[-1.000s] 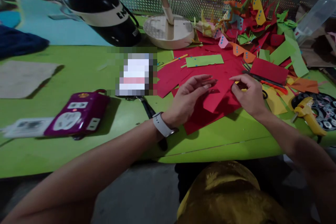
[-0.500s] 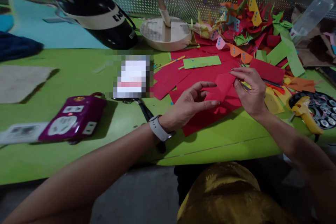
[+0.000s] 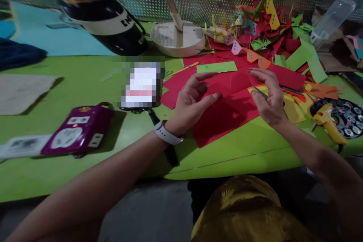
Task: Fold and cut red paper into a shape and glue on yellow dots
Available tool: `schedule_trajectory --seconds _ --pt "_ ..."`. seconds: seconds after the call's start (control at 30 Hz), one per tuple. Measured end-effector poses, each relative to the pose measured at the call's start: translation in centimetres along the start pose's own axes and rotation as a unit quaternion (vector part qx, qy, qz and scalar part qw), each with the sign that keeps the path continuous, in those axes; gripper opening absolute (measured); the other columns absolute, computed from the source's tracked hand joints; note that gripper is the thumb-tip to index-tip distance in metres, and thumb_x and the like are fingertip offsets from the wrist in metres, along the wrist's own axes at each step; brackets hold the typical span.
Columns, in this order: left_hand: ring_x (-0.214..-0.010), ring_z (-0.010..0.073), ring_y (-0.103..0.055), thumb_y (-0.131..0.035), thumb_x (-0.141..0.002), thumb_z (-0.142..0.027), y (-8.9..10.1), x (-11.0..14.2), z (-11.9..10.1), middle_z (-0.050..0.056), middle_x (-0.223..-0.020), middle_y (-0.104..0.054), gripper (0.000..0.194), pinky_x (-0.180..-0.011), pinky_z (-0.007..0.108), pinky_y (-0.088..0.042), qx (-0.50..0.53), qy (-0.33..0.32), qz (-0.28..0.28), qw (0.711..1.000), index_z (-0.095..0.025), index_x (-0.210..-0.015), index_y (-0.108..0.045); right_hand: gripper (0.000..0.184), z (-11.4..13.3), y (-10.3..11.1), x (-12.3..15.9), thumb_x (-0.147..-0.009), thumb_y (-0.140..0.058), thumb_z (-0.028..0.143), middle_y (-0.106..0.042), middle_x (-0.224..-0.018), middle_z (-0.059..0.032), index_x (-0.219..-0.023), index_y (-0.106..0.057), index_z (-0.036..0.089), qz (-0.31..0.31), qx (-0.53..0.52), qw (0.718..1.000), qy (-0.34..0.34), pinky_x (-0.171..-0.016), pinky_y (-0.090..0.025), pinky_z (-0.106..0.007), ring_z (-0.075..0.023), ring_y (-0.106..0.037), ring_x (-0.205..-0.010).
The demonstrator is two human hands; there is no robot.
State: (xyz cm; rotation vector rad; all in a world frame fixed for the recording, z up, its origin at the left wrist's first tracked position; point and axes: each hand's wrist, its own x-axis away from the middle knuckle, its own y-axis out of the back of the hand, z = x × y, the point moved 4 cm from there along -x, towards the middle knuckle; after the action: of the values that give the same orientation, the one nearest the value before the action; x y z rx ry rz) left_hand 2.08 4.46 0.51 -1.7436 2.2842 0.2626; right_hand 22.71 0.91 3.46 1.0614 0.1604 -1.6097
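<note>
My left hand (image 3: pixel 194 102) hovers with thumb and fingers apart over the left part of the red paper (image 3: pixel 224 117). Across from it, my right hand (image 3: pixel 269 98) is likewise open, fingers curved, with nothing seen between them. A smaller red piece (image 3: pixel 234 83) appears to lie between the hands, its outline hard to make out against the red sheets. Partly behind my right hand are what look like scissors (image 3: pixel 259 91), close to yellow paper (image 3: pixel 293 109). A light green strip (image 3: pixel 217 67) rests on the red paper just beyond the hands.
Colourful paper cutouts (image 3: pixel 255 26) are heaped at the back right. A yellow glue gun (image 3: pixel 326 121) lies by a black round tray (image 3: pixel 350 117). At left are a phone (image 3: pixel 141 87), a purple power socket box (image 3: pixel 79 130), a dark bottle (image 3: pixel 110 19) and a fan base (image 3: pixel 187 41).
Both hands have let go of the small red piece of paper and opened. The left hand has drawn back to the left, widening the gap between the hands.
</note>
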Motion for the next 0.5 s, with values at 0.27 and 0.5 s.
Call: schedule_trajectory --seconds 0.27,0.5 --pt "-0.062 0.0139 -0.051 -0.070 -0.073 -0.025 0.8 -0.6 0.6 -0.002 -0.075 -0.051 0.039 -0.061 0.029 -0.050 -0.003 -0.018 0.016 1.000 -0.025 -0.111 -0.062 0.024 -1.2 -1.0 -0.3 -0.089 -0.051 0.032 -0.067 -0.119 -0.0100 -0.099 -0.069 0.020 0.092 -0.105 0.982 -0.124 -0.108 -0.042 -0.043 -0.0229 -0.059 -0.118" --pt "-0.075 0.0177 -0.057 -0.066 -0.065 -0.022 1.3 -1.3 0.9 0.003 -0.093 -0.065 0.033 -0.059 0.029 -0.044 0.035 -0.001 -0.006 0.999 -0.025 -0.098 -0.065 0.022 -2.3 -2.4 0.4 -0.084 -0.061 0.042 -0.072 -0.096 -0.0023 -0.080 -0.071 0.022 0.135 -0.263 0.923 -0.245 -0.088 -0.052 -0.033 -0.0176 -0.066 -0.096"
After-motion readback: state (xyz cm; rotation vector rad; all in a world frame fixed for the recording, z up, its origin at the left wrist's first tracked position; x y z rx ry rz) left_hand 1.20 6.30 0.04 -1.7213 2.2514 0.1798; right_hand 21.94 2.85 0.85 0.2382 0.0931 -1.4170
